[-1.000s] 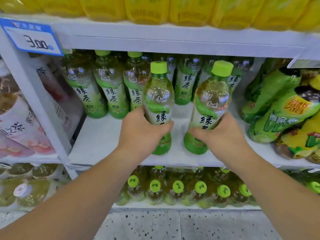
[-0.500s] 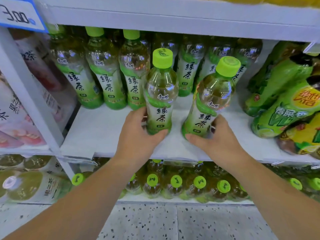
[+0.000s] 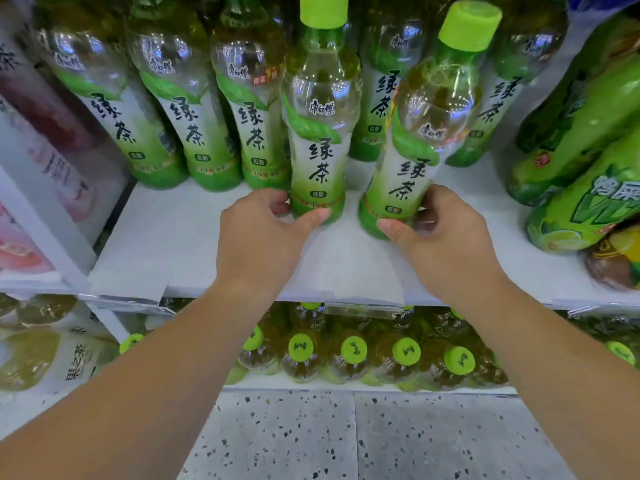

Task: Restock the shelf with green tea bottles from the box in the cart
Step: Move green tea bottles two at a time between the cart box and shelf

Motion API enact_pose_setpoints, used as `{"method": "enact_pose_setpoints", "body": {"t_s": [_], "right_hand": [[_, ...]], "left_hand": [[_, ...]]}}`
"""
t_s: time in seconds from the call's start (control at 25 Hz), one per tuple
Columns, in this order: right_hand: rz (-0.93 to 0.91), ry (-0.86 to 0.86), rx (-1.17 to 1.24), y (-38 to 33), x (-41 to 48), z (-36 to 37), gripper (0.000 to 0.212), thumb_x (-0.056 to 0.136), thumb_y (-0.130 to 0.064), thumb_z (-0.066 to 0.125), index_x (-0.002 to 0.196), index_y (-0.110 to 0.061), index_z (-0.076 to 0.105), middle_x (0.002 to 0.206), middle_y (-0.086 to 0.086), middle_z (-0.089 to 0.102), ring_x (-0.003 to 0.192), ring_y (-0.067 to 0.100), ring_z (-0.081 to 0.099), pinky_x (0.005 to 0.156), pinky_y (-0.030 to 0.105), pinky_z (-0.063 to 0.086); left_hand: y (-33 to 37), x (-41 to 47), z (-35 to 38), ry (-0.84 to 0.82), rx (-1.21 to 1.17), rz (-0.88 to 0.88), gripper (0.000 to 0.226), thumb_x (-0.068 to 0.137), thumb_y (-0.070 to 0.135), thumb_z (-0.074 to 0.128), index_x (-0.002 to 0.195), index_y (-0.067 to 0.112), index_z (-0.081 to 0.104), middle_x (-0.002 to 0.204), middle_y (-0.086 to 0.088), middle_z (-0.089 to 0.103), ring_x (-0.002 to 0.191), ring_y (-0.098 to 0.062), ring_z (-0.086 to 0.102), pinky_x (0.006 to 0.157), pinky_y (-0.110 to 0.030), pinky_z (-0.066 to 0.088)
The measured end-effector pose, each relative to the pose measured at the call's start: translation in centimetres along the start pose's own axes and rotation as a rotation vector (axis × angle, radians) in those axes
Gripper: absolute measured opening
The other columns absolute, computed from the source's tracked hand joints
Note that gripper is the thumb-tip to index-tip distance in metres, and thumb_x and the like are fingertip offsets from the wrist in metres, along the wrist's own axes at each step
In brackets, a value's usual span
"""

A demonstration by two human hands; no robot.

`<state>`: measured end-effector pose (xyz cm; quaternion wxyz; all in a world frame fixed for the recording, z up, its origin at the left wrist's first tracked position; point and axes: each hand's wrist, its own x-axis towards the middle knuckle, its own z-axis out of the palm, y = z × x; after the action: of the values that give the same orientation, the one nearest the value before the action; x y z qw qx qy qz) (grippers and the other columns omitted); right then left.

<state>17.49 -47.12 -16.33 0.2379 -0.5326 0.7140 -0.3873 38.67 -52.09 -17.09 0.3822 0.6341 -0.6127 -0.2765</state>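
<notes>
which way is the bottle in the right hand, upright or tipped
Tipped. The right hand grips the right bottle at its base, cap leaning well to the right; the left bottle stands straight.

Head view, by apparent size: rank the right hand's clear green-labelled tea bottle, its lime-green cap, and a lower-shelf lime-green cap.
1. Clear green-labelled tea bottle
2. Its lime-green cap
3. Lower-shelf lime-green cap (farther away)

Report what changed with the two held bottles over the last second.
The left hand and right hand pushed their bottles deeper onto the shelf, up to the back row. The left bottle now stands upright there; the right bottle is still tilted. Both grips slid down to the bases. The back row stayed put.
</notes>
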Motion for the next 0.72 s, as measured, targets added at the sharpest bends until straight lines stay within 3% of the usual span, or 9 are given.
{"method": "enact_pose_setpoints", "body": {"t_s": [0.08, 0.16, 0.24, 0.44, 0.6, 0.72], "right_hand": [[-0.004, -0.008, -0.028, -0.3, 1.6, 0.3, 0.031, 0.082, -0.041, 0.080, 0.105, -0.032, 0.062, 0.091, -0.024, 0.064, 0.079, -0.013, 0.058, 0.060, 0.003, 0.040], [-0.010, -0.014, -0.023, -0.5, 2.8, 0.5, 0.033, 0.081, -0.038, 0.082, 0.105, -0.033, 0.060, 0.088, -0.028, 0.060, 0.071, -0.023, 0.052, 0.056, -0.001, 0.036], [-0.014, -0.019, 0.002, -0.5, 3.8, 0.7, 0.035, 0.082, -0.035, 0.082, 0.109, -0.031, 0.061, 0.090, -0.030, 0.059, 0.067, -0.025, 0.051, 0.057, -0.003, 0.035], [-0.019, -0.036, 0.127, -0.5, 5.2, 1.7, 0.045, 0.084, -0.027, 0.081, 0.126, -0.024, 0.066, 0.107, -0.020, 0.068, 0.100, 0.001, 0.065, 0.083, 0.007, 0.047], [-0.030, -0.054, 0.249, -0.2, 5.1, 2.2, 0.050, 0.088, -0.021, 0.078, 0.135, -0.019, 0.062, 0.122, -0.014, 0.069, 0.115, 0.003, 0.064, 0.102, 0.021, 0.048], [-0.050, -0.071, 0.231, 0.1, 4.9, 2.4, 0.050, 0.091, -0.025, 0.075, 0.139, -0.020, 0.059, 0.128, -0.010, 0.068, 0.120, 0.005, 0.061, 0.107, 0.030, 0.047]], "left_hand": [[0.5, 0.8, 0.2, -0.001, 0.043, -0.032, 0.034, 0.072, 0.060, 0.084, 0.071, 0.035, 0.061, 0.076, 0.017, 0.067, 0.078, 0.001, 0.063, 0.064, -0.012, 0.044], [0.6, 1.5, 0.4, 0.000, 0.078, -0.082, 0.039, 0.072, 0.064, 0.082, 0.077, 0.032, 0.062, 0.073, 0.017, 0.065, 0.073, 0.002, 0.060, 0.061, -0.017, 0.045], [0.7, 2.1, 0.7, 0.004, 0.112, -0.122, 0.046, 0.071, 0.069, 0.079, 0.088, 0.027, 0.070, 0.075, 0.019, 0.064, 0.074, -0.008, 0.064, 0.065, -0.025, 0.049], [1.2, 2.5, 1.4, 0.014, 0.262, -0.145, 0.054, 0.071, 0.081, 0.068, 0.071, 0.027, 0.071, 0.067, 0.012, 0.066, 0.070, -0.013, 0.063, 0.059, -0.028, 0.047], [1.1, 2.5, 1.6, 0.012, 0.357, -0.062, 0.059, 0.077, 0.084, 0.058, 0.069, 0.027, 0.069, 0.073, 0.008, 0.072, 0.075, -0.021, 0.067, 0.068, -0.034, 0.055], [0.7, 2.5, 1.8, 0.033, 0.369, -0.021, 0.056, 0.079, 0.086, 0.054, 0.077, 0.033, 0.072, 0.077, 0.012, 0.073, 0.081, -0.020, 0.066, 0.069, -0.033, 0.053]]}}
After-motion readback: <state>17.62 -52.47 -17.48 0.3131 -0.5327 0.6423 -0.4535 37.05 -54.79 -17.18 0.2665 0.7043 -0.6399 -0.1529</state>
